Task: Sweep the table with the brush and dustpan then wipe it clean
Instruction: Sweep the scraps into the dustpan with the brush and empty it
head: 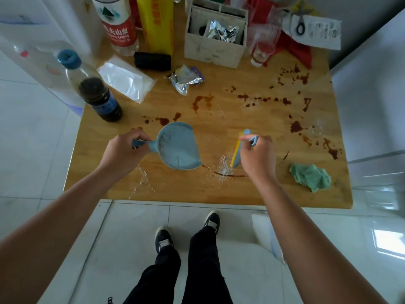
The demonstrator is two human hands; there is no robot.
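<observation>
A blue dustpan (177, 147) is being held by its handle in the left hand (125, 150), the fingers closed tight around it. The pan is being kept tilted above the wooden table (175, 189), its open lip turned toward the right and down, near a small pile of white grains (224, 166). Whether the lip is touching the wood cannot be told.

A brush (238, 150), blue with a yellow side, is being gripped in the right hand (257, 154), the fingers wrapped round its upper part. Its lower end is being held just beside the grains, on their right, so that the pile is lying between brush and dustpan. A thin brown streak (230, 174) is being crossed by the grains.

More white grains are being shown scattered near the front left edge, under the left forearm. Brown stains (295, 127) are being seen spread over the middle and right of the table.

A crumpled green cloth (311, 176) is lying near the front right corner, apart from both hands. At the left a dark bottle (98, 97) with a blue cap is standing; behind it a clear plastic bag (127, 81), a black roll (152, 61), a foil wrapper (185, 81) and a box (215, 36) are being kept at the back.
</observation>
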